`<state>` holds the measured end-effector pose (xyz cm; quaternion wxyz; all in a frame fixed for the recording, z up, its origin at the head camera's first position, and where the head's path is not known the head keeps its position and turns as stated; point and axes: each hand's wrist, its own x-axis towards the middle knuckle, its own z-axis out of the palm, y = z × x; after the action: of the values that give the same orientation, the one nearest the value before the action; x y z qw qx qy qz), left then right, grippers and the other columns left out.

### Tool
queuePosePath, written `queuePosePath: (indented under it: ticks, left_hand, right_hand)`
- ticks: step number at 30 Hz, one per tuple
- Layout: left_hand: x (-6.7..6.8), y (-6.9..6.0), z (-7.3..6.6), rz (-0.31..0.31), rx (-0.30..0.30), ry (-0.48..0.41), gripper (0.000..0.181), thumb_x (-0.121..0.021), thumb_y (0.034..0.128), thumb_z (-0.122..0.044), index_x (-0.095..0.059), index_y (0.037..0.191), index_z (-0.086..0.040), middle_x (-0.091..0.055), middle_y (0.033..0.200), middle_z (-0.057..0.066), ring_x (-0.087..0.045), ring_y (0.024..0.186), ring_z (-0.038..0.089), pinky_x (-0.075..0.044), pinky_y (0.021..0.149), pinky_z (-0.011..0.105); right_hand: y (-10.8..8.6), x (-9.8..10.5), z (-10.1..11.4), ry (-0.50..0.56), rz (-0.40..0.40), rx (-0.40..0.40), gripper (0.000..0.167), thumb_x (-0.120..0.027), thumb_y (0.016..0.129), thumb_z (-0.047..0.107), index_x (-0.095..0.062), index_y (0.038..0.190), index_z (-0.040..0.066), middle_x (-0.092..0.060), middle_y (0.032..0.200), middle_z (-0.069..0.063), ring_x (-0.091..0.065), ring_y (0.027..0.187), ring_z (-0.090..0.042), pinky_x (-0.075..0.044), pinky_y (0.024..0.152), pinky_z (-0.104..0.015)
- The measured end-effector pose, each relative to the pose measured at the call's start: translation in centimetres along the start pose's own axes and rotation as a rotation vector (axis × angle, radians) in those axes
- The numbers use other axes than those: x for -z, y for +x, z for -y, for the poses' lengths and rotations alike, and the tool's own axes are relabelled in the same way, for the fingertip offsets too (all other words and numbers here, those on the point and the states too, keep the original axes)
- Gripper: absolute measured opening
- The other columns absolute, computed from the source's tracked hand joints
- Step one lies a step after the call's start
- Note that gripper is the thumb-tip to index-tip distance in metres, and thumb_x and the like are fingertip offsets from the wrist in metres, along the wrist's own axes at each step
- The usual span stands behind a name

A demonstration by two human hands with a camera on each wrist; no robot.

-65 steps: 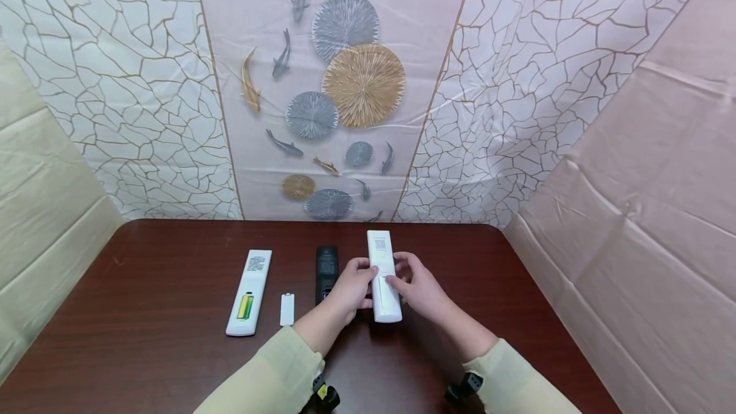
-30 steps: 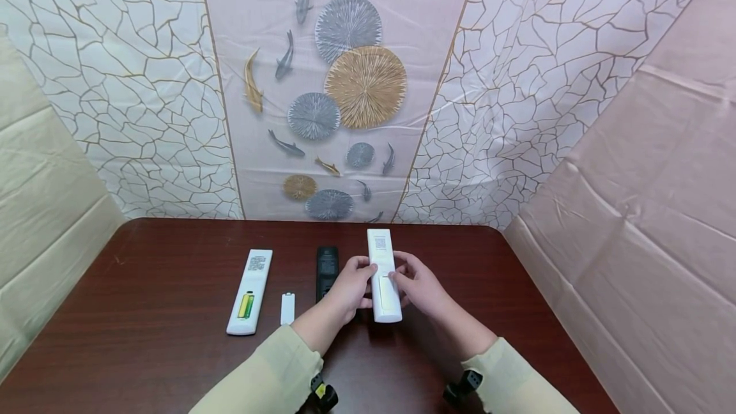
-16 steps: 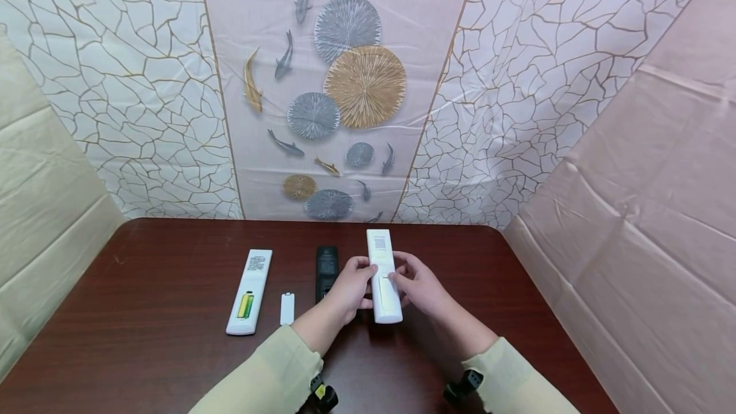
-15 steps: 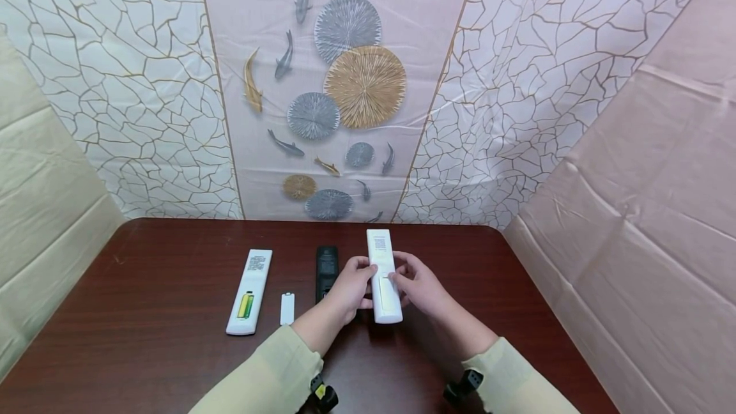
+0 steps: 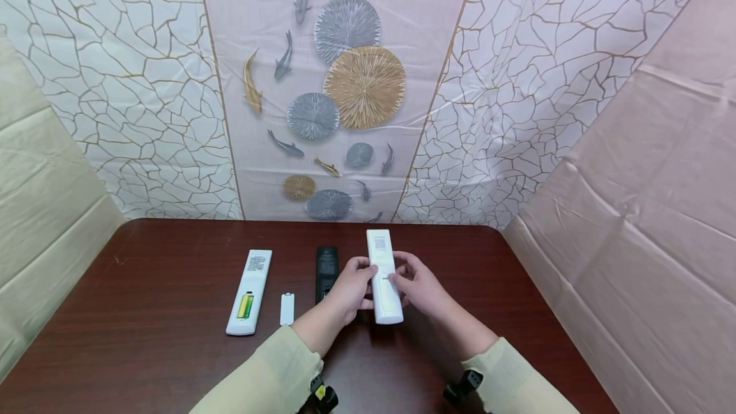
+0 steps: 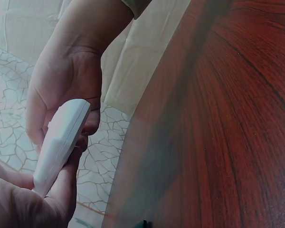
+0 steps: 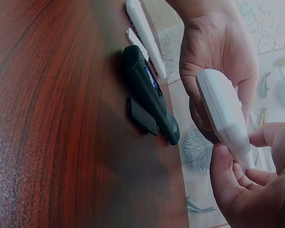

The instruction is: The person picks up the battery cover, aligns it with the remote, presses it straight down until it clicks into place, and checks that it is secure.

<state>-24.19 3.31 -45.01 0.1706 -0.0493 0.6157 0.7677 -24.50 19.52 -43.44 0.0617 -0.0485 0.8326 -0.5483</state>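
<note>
A white remote [image 5: 380, 248], back side up with its battery cover in place, is held above the table between both hands. My left hand [image 5: 347, 289] grips its left edge, thumb on top. From the right side my right hand [image 5: 422, 287] holds it, its thumb touching the back near the cover's upper end. In the left wrist view the white remote [image 6: 61, 137] is seen end-on, with fingers beneath it. The right wrist view shows the same remote [image 7: 223, 107] between the two hands.
On the dark red table [image 5: 149, 292] lie a second white remote [image 5: 250, 280] with batteries exposed, a loose white cover [image 5: 287, 309] and a black remote [image 5: 328, 267]. A black cover [image 7: 141, 116] lies beside the black remote. Patterned cloth stands behind.
Since the earliest frame my right thumb has shifted slightly on the back of the remote. Both hands keep their hold, and the things on the table have not moved.
</note>
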Motion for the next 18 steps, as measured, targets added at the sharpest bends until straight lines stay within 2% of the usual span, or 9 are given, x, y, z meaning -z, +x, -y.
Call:
queuePosePath:
  ticks: [9, 15, 18]
  left_hand:
    - [0.42, 0.08, -0.35, 0.019, -0.003, 0.053, 0.041, -0.050, 0.1048, -0.029, -0.040, 0.139, -0.010, -0.057, 0.128, 0.013, -0.067, 0.097, 0.025, -0.059, 0.072, 0.043]
    - [0.72, 0.19, -0.57, 0.018, 0.005, 0.073, 0.042, -0.055, 0.1029, -0.029, -0.044, 0.138, -0.009, -0.059, 0.125, 0.014, -0.068, 0.094, 0.025, -0.060, 0.070, 0.043]
    - [0.78, 0.20, -0.64, 0.027, -0.004, 0.074, 0.043, -0.057, 0.1018, -0.028, -0.044, 0.137, -0.008, -0.060, 0.124, 0.014, -0.069, 0.093, 0.025, -0.060, 0.069, 0.044]
  right_hand:
    - [-0.24, 0.37, 0.30, 0.002, 0.017, 0.005, 0.050, -0.062, 0.097, 0.008, -0.046, 0.145, 0.012, -0.059, 0.100, -0.015, -0.059, 0.079, -0.023, -0.055, 0.061, -0.053]
    - [-0.28, 0.37, 0.11, -0.001, 0.016, 0.003, 0.050, -0.061, 0.098, 0.007, -0.045, 0.145, 0.010, -0.059, 0.101, -0.016, -0.059, 0.081, -0.023, -0.056, 0.061, -0.049]
    - [-0.75, 0.38, 0.81, 0.004, 0.014, -0.003, 0.050, -0.059, 0.098, 0.006, -0.044, 0.145, 0.007, -0.059, 0.102, -0.017, -0.059, 0.081, -0.024, -0.055, 0.063, -0.050]
